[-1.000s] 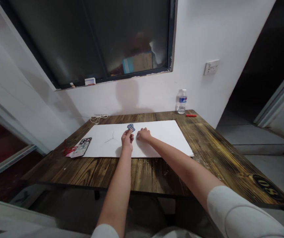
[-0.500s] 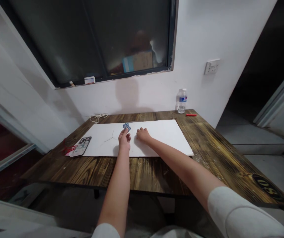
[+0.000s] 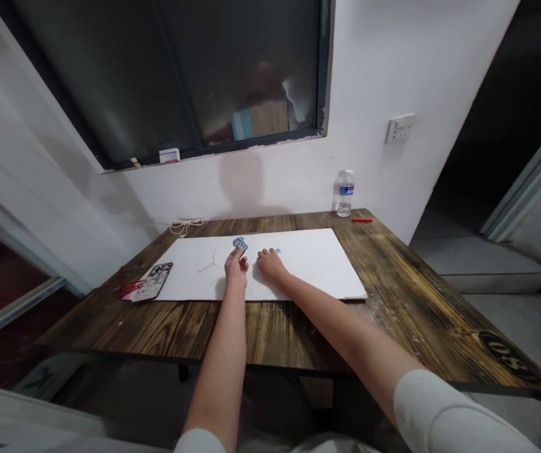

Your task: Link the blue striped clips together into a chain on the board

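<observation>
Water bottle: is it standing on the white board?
No, the plastic water bottle stands on the wooden table, beyond the white board.

Tabletop: I had a dark, scorched plank table (image 3: 299, 333) in view, with a round black numbered mark (image 3: 509, 355) at its right corner.
Middle: A white board (image 3: 308, 267) lay flat, a small blue piece (image 3: 277, 251) on it.
Left: I saw a patterned phone (image 3: 151, 281) beside the board, touching a red cord (image 3: 129, 288).
Far edge: A coiled white string (image 3: 185, 227), an upright water bottle (image 3: 345, 194), and a red stick (image 3: 362, 219) sat there.

bare hands (image 3: 236, 267) and forearms (image 3: 221, 358) below loose off-white sleeves (image 3: 440, 412).
</observation>
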`<action>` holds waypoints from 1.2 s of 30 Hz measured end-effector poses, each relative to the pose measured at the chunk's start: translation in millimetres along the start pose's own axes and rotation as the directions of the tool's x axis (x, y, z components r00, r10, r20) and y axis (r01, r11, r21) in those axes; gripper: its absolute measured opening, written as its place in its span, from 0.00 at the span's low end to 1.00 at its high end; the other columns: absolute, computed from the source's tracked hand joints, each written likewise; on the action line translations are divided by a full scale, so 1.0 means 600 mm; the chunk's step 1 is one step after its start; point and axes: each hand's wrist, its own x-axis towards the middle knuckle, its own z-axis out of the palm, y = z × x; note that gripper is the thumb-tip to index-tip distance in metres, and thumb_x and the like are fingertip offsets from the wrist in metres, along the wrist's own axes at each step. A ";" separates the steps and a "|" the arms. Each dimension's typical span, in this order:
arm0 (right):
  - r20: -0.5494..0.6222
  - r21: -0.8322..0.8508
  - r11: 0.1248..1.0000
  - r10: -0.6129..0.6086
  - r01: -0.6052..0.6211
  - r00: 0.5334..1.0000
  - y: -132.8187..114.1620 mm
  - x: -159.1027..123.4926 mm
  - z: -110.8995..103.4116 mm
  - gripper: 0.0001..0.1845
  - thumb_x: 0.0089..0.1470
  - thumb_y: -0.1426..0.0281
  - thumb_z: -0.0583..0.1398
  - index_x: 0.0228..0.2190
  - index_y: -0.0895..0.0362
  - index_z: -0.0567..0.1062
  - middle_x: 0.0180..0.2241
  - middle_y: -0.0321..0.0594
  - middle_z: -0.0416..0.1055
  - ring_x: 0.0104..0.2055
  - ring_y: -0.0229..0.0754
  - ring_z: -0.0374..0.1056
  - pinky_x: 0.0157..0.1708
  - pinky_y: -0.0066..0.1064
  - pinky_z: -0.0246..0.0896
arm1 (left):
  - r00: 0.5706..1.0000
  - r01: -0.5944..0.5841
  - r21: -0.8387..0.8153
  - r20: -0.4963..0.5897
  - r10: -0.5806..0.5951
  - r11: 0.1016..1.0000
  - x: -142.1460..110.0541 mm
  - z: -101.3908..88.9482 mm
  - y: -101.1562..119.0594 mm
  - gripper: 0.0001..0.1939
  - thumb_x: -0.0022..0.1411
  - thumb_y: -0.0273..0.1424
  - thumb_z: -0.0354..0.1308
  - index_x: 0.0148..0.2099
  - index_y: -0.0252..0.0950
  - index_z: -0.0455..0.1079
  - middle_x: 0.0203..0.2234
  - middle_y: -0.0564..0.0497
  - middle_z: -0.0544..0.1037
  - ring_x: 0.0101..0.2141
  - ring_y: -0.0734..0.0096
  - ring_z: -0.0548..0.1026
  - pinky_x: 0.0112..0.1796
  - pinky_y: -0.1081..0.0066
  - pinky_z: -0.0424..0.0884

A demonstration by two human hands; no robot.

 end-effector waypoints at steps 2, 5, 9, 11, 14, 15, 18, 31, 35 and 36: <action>-0.009 0.002 1.000 0.011 -0.011 1.000 0.000 -0.003 0.000 0.17 0.58 0.76 0.49 0.39 0.66 0.76 0.41 0.56 0.71 0.47 0.53 0.61 0.47 0.43 0.51 | 1.000 0.010 0.007 -0.007 -0.010 1.000 0.000 0.001 -0.001 0.12 0.44 0.29 0.70 0.32 0.36 0.70 0.24 0.56 0.73 0.19 0.85 0.66 0.18 0.83 0.55; -0.023 0.016 0.999 0.048 -0.048 0.999 0.001 -0.008 0.001 0.17 0.59 0.75 0.48 0.41 0.65 0.75 0.43 0.56 0.70 0.47 0.52 0.62 0.46 0.42 0.52 | 1.000 0.018 0.027 -0.012 -0.018 0.999 0.001 0.001 -0.003 0.13 0.44 0.29 0.70 0.32 0.36 0.70 0.24 0.55 0.74 0.19 0.85 0.66 0.18 0.83 0.54; -0.010 0.048 0.998 0.037 -0.037 0.999 0.005 -0.011 0.004 0.17 0.59 0.75 0.49 0.40 0.65 0.76 0.43 0.55 0.72 0.47 0.51 0.62 0.53 0.45 0.48 | 1.000 0.012 0.043 -0.004 -0.012 0.999 0.000 0.002 -0.003 0.13 0.44 0.30 0.70 0.31 0.36 0.70 0.25 0.55 0.74 0.19 0.86 0.65 0.18 0.83 0.54; 0.011 0.057 0.998 0.014 -0.015 1.000 0.006 -0.013 0.004 0.16 0.58 0.76 0.49 0.38 0.65 0.77 0.41 0.53 0.74 0.49 0.52 0.62 0.58 0.48 0.42 | 1.000 0.011 0.039 -0.006 -0.010 0.999 0.000 0.001 -0.002 0.13 0.43 0.30 0.70 0.31 0.36 0.70 0.24 0.56 0.73 0.19 0.86 0.65 0.18 0.83 0.53; -0.003 0.067 0.997 -0.039 0.039 0.999 0.007 -0.021 -0.003 0.17 0.59 0.75 0.50 0.37 0.63 0.78 0.41 0.51 0.75 0.57 0.55 0.58 0.61 0.52 0.34 | 1.000 0.010 0.034 -0.002 -0.009 0.999 0.001 -0.001 -0.002 0.14 0.43 0.30 0.70 0.31 0.36 0.70 0.25 0.56 0.73 0.19 0.86 0.65 0.18 0.83 0.54; -0.010 0.069 0.996 -0.062 0.063 0.998 0.007 -0.025 -0.007 0.17 0.59 0.75 0.50 0.37 0.62 0.78 0.42 0.50 0.75 0.59 0.56 0.56 0.61 0.54 0.32 | 1.000 0.008 0.036 0.003 -0.008 0.999 0.001 -0.001 -0.002 0.14 0.43 0.30 0.71 0.31 0.36 0.70 0.25 0.56 0.73 0.19 0.86 0.65 0.18 0.83 0.54; -0.022 0.098 0.987 -0.130 0.131 0.991 0.010 -0.044 -0.017 0.17 0.60 0.72 0.50 0.40 0.59 0.78 0.46 0.48 0.74 0.63 0.56 0.52 0.61 0.58 0.27 | 1.000 0.000 0.048 0.015 -0.001 0.999 0.002 -0.001 -0.004 0.15 0.41 0.31 0.71 0.31 0.36 0.70 0.25 0.55 0.73 0.19 0.86 0.65 0.18 0.83 0.54; 0.012 0.254 0.927 -0.288 0.275 0.958 0.048 -0.169 -0.045 0.31 0.55 0.49 0.57 0.53 0.55 0.71 0.53 0.50 0.70 0.63 0.54 0.53 0.62 0.58 0.26 | 1.000 -0.006 0.046 0.020 0.005 0.999 0.002 -0.001 -0.012 0.18 0.38 0.32 0.73 0.32 0.36 0.71 0.23 0.56 0.73 0.18 0.85 0.66 0.18 0.82 0.54; -0.043 0.244 0.925 -0.291 0.293 0.956 0.046 -0.196 -0.057 0.29 0.55 0.51 0.58 0.53 0.54 0.71 0.52 0.48 0.71 0.62 0.53 0.55 0.62 0.55 0.28 | 0.999 -0.011 0.071 0.046 0.008 0.997 0.001 0.000 -0.018 0.19 0.37 0.33 0.73 0.32 0.36 0.71 0.23 0.56 0.74 0.19 0.85 0.67 0.18 0.82 0.54; -0.047 0.243 0.923 -0.294 0.297 0.954 0.044 -0.199 -0.059 0.26 0.56 0.54 0.58 0.51 0.53 0.72 0.51 0.47 0.72 0.61 0.52 0.56 0.62 0.54 0.29 | 0.999 -0.013 0.074 0.051 0.010 0.997 0.000 0.000 -0.020 0.19 0.36 0.33 0.73 0.32 0.36 0.71 0.23 0.56 0.74 0.19 0.85 0.67 0.18 0.83 0.54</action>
